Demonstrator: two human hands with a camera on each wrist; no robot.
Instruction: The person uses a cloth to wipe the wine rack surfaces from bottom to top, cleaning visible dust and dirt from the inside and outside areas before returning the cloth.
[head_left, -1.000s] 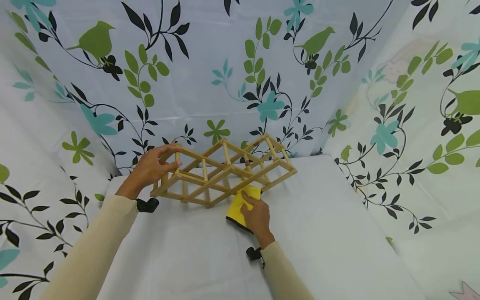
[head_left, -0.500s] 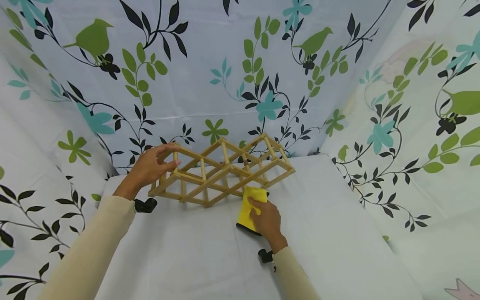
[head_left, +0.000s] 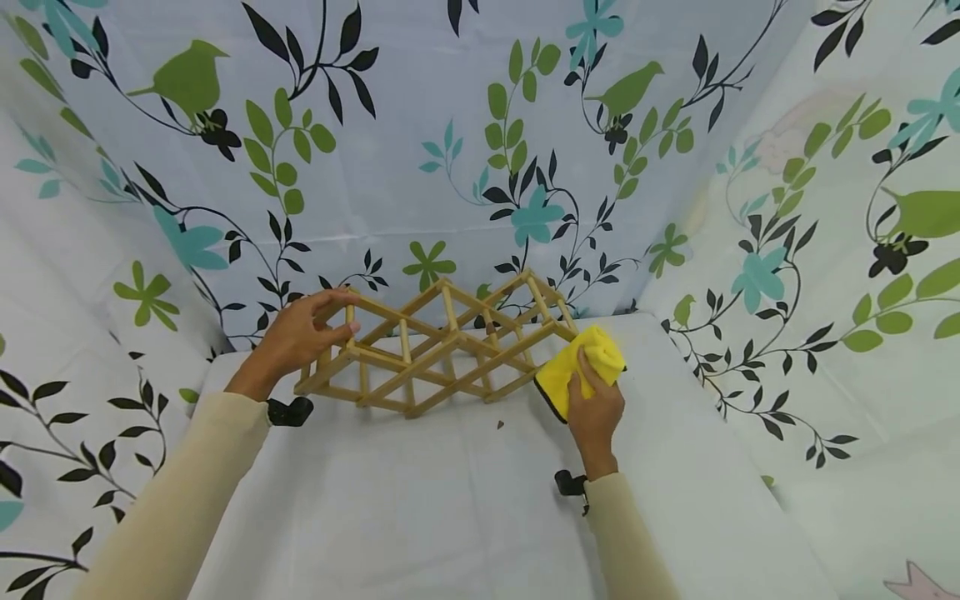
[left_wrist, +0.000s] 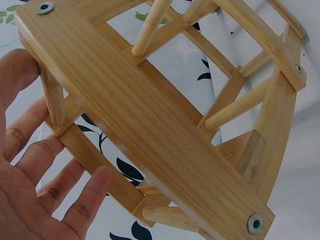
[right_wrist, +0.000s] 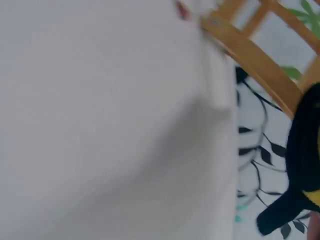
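Rack (head_left: pixel 450 337) stays gripped by left hand (head_left: pixel 300 335); right hand (head_left: pixel 597 412), clutching cloth (head_left: pixel 558 379), has shifted to rack's right end, so wiping seems there now.

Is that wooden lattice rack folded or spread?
Spread: the wooden lattice rack has its crossed slats angled apart, leaving open diamond gaps.

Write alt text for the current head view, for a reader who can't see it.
A person's right hand holds a yellow cloth at the right end of a wooden lattice rack; the left hand holds its left end. Leaf-print fabric stands behind the white surface.
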